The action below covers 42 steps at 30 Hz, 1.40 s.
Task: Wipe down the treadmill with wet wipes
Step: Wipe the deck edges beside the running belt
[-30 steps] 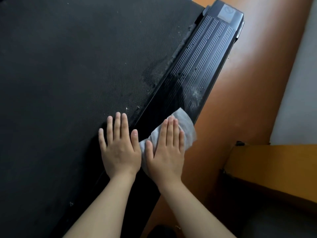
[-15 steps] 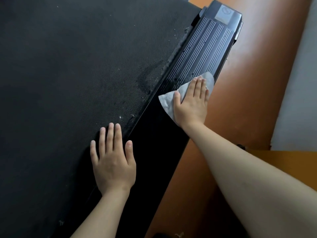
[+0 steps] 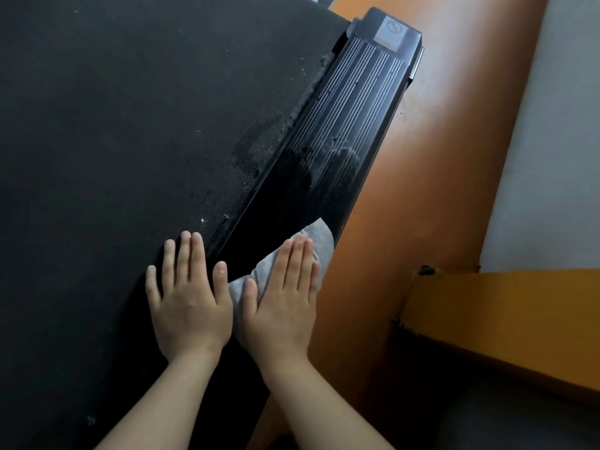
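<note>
My right hand (image 3: 281,308) lies flat on the wet wipe (image 3: 321,238), fingers (image 3: 297,261) straight, pressing it onto the near end of the ribbed side rail (image 3: 350,125) of the treadmill (image 3: 227,141). My left hand (image 3: 190,308) rests flat and spread on the belt (image 3: 97,157), holding nothing. The wipe looks thin, limp and damp. It would likely bunch if pinched, so palm pressure suits it. The rail is stiff, and its grooves probably trap grit.
</note>
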### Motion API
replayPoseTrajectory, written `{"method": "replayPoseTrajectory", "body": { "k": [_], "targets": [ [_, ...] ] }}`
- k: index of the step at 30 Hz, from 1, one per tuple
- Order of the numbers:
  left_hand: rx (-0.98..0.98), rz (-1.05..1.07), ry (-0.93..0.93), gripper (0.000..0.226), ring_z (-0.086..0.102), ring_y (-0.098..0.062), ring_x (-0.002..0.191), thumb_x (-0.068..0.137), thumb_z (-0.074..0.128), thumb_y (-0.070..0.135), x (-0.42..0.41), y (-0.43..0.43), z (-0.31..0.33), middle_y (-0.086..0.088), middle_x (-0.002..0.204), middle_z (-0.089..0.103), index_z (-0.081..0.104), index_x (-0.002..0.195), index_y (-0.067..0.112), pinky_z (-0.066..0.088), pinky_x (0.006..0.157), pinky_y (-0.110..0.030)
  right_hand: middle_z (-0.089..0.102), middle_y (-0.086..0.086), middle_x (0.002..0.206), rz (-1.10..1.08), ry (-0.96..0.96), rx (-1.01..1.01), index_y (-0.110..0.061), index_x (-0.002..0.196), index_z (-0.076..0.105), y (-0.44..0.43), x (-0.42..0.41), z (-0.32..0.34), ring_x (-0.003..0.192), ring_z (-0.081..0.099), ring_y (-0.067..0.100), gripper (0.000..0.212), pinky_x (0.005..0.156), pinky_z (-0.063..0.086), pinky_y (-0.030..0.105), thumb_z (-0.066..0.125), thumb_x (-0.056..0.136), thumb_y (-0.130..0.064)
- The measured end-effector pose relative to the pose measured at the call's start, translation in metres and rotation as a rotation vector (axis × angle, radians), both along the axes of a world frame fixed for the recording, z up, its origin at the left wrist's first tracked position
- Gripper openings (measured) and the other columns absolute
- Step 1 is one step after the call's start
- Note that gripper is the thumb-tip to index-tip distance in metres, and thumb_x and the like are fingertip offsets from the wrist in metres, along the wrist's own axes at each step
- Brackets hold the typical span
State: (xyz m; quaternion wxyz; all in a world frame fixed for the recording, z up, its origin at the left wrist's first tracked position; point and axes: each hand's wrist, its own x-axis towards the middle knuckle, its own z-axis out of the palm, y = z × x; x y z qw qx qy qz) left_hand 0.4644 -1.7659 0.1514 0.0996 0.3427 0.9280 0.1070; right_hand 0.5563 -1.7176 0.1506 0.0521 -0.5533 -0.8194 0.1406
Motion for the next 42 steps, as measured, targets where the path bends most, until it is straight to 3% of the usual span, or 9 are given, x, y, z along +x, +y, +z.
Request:
{"method": "replayPoseTrajectory", "body": {
  "k": [6, 11, 20, 27, 33, 36, 42],
  "targets": [
    [-0.015, -0.002, 0.008, 0.066, 0.016, -0.017, 0.149, 0.097, 0.014, 0.049, 0.001, 0.0, 0.002, 0.001, 0.159, 0.026, 0.033, 0.151, 0.015, 0.01, 0.119, -0.045, 0.009, 0.013, 0.163, 0.007, 0.006, -0.005, -0.003, 0.154, 0.014, 0.051, -0.007, 0.001, 0.151, 0.003, 0.022, 0.082, 0.121, -0.005, 0.035, 0.03, 0.091, -0.052],
    [-0.026, 0.003, 0.003, 0.067, 0.017, -0.018, 0.149, 0.098, 0.015, 0.049, 0.001, 0.0, 0.003, 0.0, 0.159, 0.027, 0.023, 0.154, 0.014, 0.011, 0.119, -0.046, -0.011, 0.009, 0.163, 0.067, -0.091, -0.06, -0.007, 0.155, -0.006, 0.124, -0.02, 0.004, 0.15, -0.014, 0.018, 0.081, 0.119, -0.016, 0.03, 0.026, 0.099, -0.056],
    [-0.021, 0.008, 0.003, 0.067, 0.019, -0.018, 0.149, 0.097, 0.016, 0.05, 0.0, 0.001, 0.002, 0.0, 0.158, 0.028, 0.028, 0.152, 0.013, 0.014, 0.118, -0.047, -0.015, 0.006, 0.163, 0.031, -0.124, -0.08, -0.009, 0.155, -0.01, 0.152, -0.029, 0.004, 0.15, -0.017, 0.016, 0.08, 0.12, -0.015, 0.032, 0.023, 0.1, -0.057],
    [-0.014, 0.007, -0.01, 0.069, 0.015, -0.016, 0.149, 0.096, 0.015, 0.051, 0.0, 0.001, 0.004, 0.0, 0.159, 0.026, 0.027, 0.153, 0.013, 0.012, 0.119, -0.046, -0.013, 0.012, 0.163, -0.259, -0.033, -0.141, -0.004, 0.153, -0.009, 0.106, -0.026, 0.005, 0.15, -0.016, 0.021, 0.078, 0.118, -0.016, 0.031, 0.025, 0.101, -0.051],
    [-0.004, 0.017, -0.02, 0.07, 0.015, -0.017, 0.149, 0.095, 0.015, 0.052, 0.0, 0.002, 0.003, 0.0, 0.159, 0.026, 0.027, 0.153, 0.013, 0.011, 0.119, -0.046, -0.011, 0.01, 0.164, -0.415, 0.175, -0.189, -0.008, 0.154, -0.009, 0.048, -0.014, 0.004, 0.151, -0.007, 0.02, 0.068, 0.123, 0.012, 0.031, 0.025, 0.104, -0.039],
    [-0.012, 0.018, -0.021, 0.071, 0.014, -0.016, 0.15, 0.095, 0.013, 0.053, 0.001, 0.002, 0.004, 0.0, 0.16, 0.025, 0.027, 0.153, 0.014, 0.01, 0.119, -0.046, -0.009, 0.006, 0.164, -0.427, 0.252, -0.199, -0.011, 0.155, -0.006, 0.026, -0.009, 0.003, 0.152, -0.004, 0.017, 0.066, 0.122, 0.019, 0.031, 0.028, 0.104, -0.036],
    [-0.013, 0.013, -0.03, 0.072, 0.012, -0.016, 0.15, 0.094, 0.011, 0.053, 0.001, 0.003, 0.005, 0.001, 0.161, 0.022, 0.025, 0.153, 0.014, 0.009, 0.119, -0.046, -0.006, 0.008, 0.164, -0.415, 0.299, -0.196, -0.009, 0.155, -0.003, 0.026, -0.007, 0.001, 0.152, -0.003, 0.018, 0.065, 0.121, 0.006, 0.023, 0.031, 0.105, -0.031]
  ]
}}
